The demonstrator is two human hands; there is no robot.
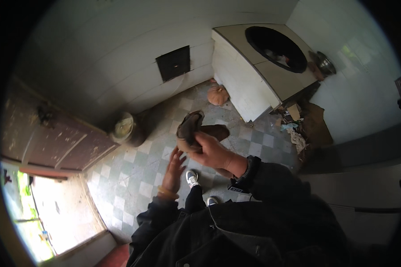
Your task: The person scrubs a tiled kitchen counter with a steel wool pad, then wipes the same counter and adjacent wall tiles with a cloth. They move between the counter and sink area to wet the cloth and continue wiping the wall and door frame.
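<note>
My right hand [212, 152] grips a worn brown shoe [188, 131] by its side, held above the floor in front of me. The shoe's dark opening faces up and away. My left hand [173, 170], with a yellowish bangle at the wrist, is just below the shoe's near end. Its fingers are spread, and whether the fingertips touch the shoe I cannot tell. Beyond my right hand shows a second brown, rounded item [217, 131], perhaps another shoe. My hand and wrist hide part of it, so how it is supported is unclear.
An orange-tan pumpkin [218, 95] lies by a tiled stove [244, 76] with a large black wok [277, 50]. Scraps and cardboard [312, 123] are heaped to the right. A bucket [128, 130] stands near the brown door [60, 133]. Checkered floor [143, 173] surrounds my feet.
</note>
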